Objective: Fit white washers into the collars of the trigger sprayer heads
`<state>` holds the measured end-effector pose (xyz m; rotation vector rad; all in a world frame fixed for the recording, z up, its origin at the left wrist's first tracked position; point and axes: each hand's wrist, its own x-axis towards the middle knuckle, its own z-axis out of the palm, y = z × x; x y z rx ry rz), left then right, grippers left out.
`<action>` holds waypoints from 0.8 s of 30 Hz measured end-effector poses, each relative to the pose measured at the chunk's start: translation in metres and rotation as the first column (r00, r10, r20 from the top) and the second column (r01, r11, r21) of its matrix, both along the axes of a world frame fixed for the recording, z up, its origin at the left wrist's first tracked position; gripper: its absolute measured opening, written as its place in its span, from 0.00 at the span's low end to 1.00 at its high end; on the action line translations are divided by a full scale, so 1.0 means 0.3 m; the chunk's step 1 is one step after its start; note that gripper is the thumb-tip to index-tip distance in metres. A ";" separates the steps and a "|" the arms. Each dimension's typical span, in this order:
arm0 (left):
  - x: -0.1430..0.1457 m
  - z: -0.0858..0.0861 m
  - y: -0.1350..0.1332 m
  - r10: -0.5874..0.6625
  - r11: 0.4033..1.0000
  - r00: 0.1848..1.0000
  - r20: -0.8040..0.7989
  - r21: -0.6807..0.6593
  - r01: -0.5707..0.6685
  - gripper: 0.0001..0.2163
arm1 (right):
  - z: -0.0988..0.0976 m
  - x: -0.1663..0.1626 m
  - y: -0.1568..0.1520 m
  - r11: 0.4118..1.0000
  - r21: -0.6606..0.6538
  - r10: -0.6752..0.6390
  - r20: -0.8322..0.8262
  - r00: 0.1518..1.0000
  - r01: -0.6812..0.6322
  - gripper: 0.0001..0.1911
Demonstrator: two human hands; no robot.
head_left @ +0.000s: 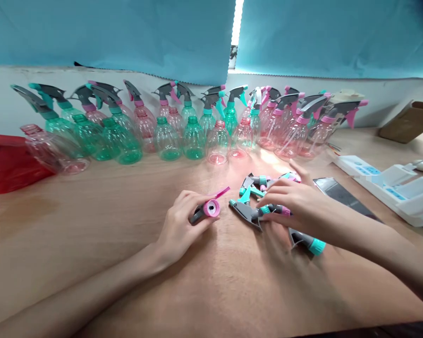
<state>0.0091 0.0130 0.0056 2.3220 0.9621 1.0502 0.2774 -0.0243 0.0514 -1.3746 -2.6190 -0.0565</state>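
Observation:
My left hand (183,220) is closed around a spray head (211,208). Its pink collar faces me with the round opening showing, and a pink trigger sticks out to the upper right. Over a loose pile of spray heads, my right hand (291,202) has its fingers apart and touches the heads under it. A grey spray head with a teal trigger (246,211) lies at the left of that pile. Below my right wrist lies another spray head with a teal collar (315,246). My right hand hides part of the pile.
Green and pink clear bottles line the back, several topped with spray heads; an open-necked green bottle (193,141) and pink bottle (217,145) stand in front. A red bag (14,164) is at left. A phone (345,197) and white power strips (384,188) lie at right.

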 end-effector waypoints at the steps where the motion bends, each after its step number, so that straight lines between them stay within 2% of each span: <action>1: 0.002 -0.001 0.001 0.004 1.000 1.000 0.001 -0.002 -0.004 0.10 | 0.016 -0.007 0.001 0.999 0.027 -0.020 -0.014 1.000 0.020 0.08; 4: 0.004 -0.004 0.001 0.017 1.000 1.000 0.011 -0.010 -0.017 0.11 | 0.063 -0.061 0.020 0.997 0.064 -0.025 -0.076 0.997 0.030 0.09; 7: 0.001 -0.006 -0.001 0.037 0.999 0.999 0.040 -0.026 -0.036 0.11 | 0.075 -0.134 0.054 1.000 0.020 0.004 -0.116 0.993 -0.002 0.09; 9: -0.005 -0.008 -0.004 0.068 0.997 0.995 0.072 -0.032 -0.066 0.10 | 0.055 -0.171 0.077 0.998 -0.035 0.053 -0.112 0.992 -0.057 0.09; 13: -0.016 -0.012 -0.011 0.111 0.994 0.985 0.134 -0.029 -0.108 0.10 | -0.018 -0.194 0.102 0.992 -0.056 0.113 -0.050 0.992 -0.116 0.05; 17: -0.020 -0.014 -0.011 0.092 0.996 0.985 0.143 -0.030 -0.089 0.11 | -0.046 -0.172 0.102 0.996 -0.030 0.082 0.031 0.996 -0.081 0.05; 21: -0.018 -0.011 -0.008 0.093 0.995 0.986 0.141 -0.055 -0.086 0.11 | 0.001 -0.167 0.105 0.999 0.014 0.045 0.058 0.997 -0.046 0.06; 24: -0.016 -0.010 -0.007 0.094 0.993 0.987 0.134 -0.085 -0.083 0.11 | 0.046 -0.196 0.107 0.995 0.056 0.084 -0.041 0.996 -0.081 0.09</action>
